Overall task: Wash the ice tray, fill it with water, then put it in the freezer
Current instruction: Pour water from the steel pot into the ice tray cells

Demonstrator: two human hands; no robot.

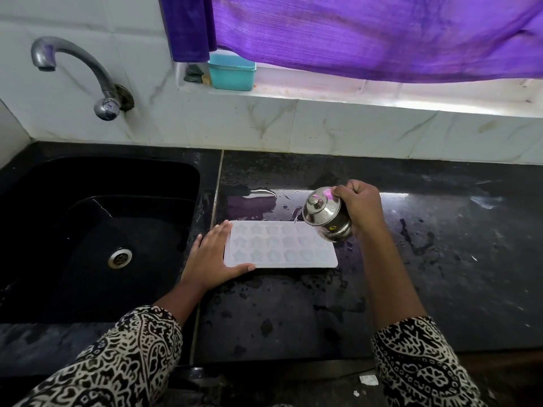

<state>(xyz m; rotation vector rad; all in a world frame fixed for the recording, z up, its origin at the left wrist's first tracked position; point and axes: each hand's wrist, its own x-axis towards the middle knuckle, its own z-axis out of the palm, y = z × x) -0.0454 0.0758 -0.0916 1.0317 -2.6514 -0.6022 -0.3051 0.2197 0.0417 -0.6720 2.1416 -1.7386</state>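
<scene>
I see the ice tray point(280, 247) lying flat on the black counter point(440, 259), just right of the sink point(97, 230), which I'll use as my landmark. My left hand point(210, 258) lies open and flat against the tray's sink-side end — fingers along that short edge, thumb running under the near long edge, steadying rather than gripping. My right hand point(360, 205) is clenched around one small steel pot point(326, 214), held tilted over the tray's far corner, the one away from the sink. I cannot tell whether water is leaving it.

The tray is a pale, translucent rectangle with rounded corners, soft-looking like silicone, holding three rows of six moulded cavities — star shapes nearer the sink, rounder ones farther off. The pot is polished, bulbous, mirror-bright, with a knob on the end facing me. The counter is dark, glossy stone, wet with puddles and droplets beyond the tray. The sink is one matte black basin with a single metal drain point(120, 257); one curved chrome tap point(85, 74) hangs on the tiled wall above it. A teal plastic box point(232, 72) sits on the ledge, farther back and to the right of the sink, under a purple curtain point(367, 33).
</scene>
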